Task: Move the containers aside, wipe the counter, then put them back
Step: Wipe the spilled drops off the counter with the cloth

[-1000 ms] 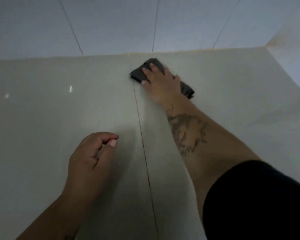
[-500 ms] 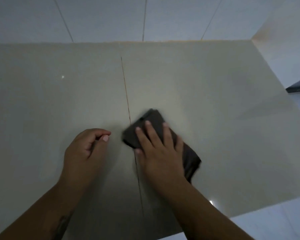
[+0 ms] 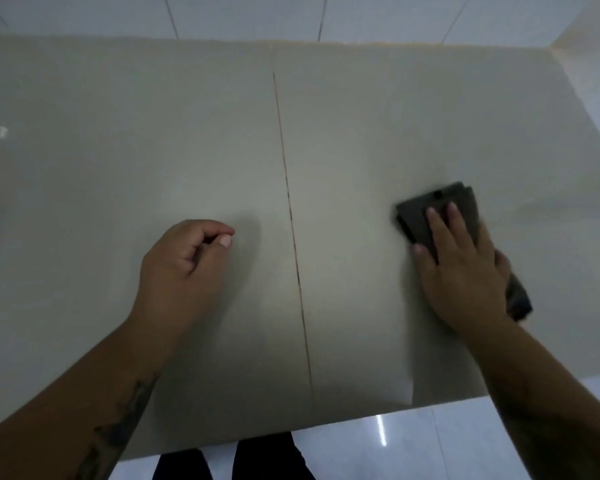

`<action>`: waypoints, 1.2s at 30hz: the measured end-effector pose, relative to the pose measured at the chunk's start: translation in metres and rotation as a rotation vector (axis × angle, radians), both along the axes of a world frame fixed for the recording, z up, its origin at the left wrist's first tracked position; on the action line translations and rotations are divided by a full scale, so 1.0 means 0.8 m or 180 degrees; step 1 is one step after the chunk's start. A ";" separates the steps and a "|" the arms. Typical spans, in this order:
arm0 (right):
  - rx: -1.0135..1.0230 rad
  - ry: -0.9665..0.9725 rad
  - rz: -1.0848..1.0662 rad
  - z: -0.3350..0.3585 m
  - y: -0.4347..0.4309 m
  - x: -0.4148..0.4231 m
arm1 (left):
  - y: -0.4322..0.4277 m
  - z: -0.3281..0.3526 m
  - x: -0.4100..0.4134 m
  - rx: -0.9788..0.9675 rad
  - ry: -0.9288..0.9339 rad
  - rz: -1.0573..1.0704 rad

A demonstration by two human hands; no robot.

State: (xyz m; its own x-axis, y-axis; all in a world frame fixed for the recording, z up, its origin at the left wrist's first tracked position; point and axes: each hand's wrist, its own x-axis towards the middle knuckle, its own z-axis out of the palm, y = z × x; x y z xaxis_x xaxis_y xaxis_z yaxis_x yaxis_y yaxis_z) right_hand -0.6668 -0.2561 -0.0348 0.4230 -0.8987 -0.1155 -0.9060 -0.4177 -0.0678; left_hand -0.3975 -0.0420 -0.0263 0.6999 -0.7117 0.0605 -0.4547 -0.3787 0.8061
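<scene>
A pale beige counter (image 3: 343, 133) fills the view, with a thin dark seam (image 3: 291, 223) running front to back down its middle. My right hand (image 3: 461, 268) lies flat on a dark grey folded cloth (image 3: 423, 216), pressing it onto the counter to the right of the seam. The cloth shows past my fingertips and again behind my wrist. My left hand (image 3: 184, 268) rests on the counter left of the seam, fingers curled in loosely with nothing in them. No containers are in view.
White wall tiles (image 3: 243, 15) rise behind the counter, and a wall (image 3: 593, 64) closes its right side. The counter's front edge (image 3: 361, 419) runs across the bottom, with white floor tiles (image 3: 430, 445) and my dark trouser legs (image 3: 257, 459) below it.
My right hand has dragged the cloth from the back of the counter near the seam toward me, then across to the right side. My left hand has stayed put.
</scene>
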 end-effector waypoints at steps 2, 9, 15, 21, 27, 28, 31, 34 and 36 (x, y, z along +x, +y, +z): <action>-0.0051 -0.0015 0.0452 0.004 0.093 0.001 | 0.021 0.001 0.010 0.0035 -0.0084 0.0051; 0.0120 -0.0486 0.2328 -0.013 0.183 0.168 | 0.089 -0.007 0.038 0.0118 -0.0327 0.0450; 0.0103 -0.0067 0.1297 -0.008 -0.005 0.196 | 0.113 -0.011 0.036 0.0280 -0.0522 0.0412; 0.0045 0.0237 0.0762 0.003 0.073 0.061 | 0.133 -0.003 0.056 0.0317 -0.0607 0.0133; 0.0027 -0.0063 0.1995 -0.003 0.269 0.143 | 0.168 -0.005 0.093 0.0171 -0.0401 0.0388; 0.0107 -0.0109 0.2141 -0.005 0.278 0.175 | 0.173 -0.005 0.100 0.0142 -0.0393 0.0440; 0.0117 -0.0172 0.2407 -0.005 0.250 0.275 | 0.188 -0.007 0.121 0.0029 -0.0447 0.0572; 0.0103 -0.0044 0.1955 0.001 0.156 0.339 | 0.205 -0.008 0.143 -0.0024 -0.0459 0.0652; 0.0145 0.0055 0.1350 0.007 0.094 0.339 | 0.217 -0.008 0.155 -0.0051 -0.0474 0.0695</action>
